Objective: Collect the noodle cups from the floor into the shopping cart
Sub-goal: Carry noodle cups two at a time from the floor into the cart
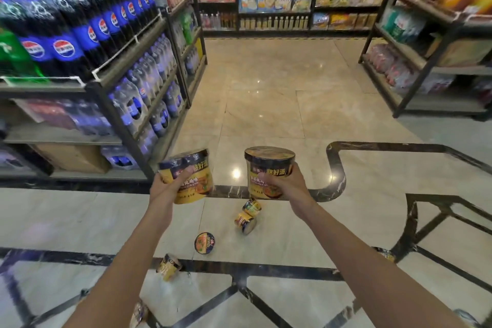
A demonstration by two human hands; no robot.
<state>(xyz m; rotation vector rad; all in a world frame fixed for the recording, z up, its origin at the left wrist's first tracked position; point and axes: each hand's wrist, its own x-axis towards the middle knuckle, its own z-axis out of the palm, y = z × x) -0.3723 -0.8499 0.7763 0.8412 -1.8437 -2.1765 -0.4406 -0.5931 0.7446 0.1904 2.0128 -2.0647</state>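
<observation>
Two noodle cups are up off the floor, one per hand, and no shopping cart shows anywhere in view, so the step now is carrying these two to wherever the cart is. My take: level out the tilted one first, turn slowly, and set them in rather than toss them, since the film lids look easy to dent.

The left hand (pixel 166 185) is wrapped around the side of the left noodle cup (pixel 190 177), fingers closed on the wall, and the cup leans with its top tipped toward 10 o'clock. The right hand (pixel 283 184) is clamped on the right noodle cup (pixel 267 173), thumb across the front label, and that cup sits upright with its lid showing.

Plenty left on the tiled floor (pixel 266 88): two tipped cups (pixel 246 217) touching each other at 6 o'clock from the right hand, a lid-up cup (pixel 204 243) further toward me, a sideways cup (pixel 168 266) at 7 o'clock from that one, and what's probably more cups at the bottom and right edges, too blurry to swear to.

The soda bottle shelf (pixel 80 42) runs along 9 to 10 o'clock, so mind the swing.
</observation>
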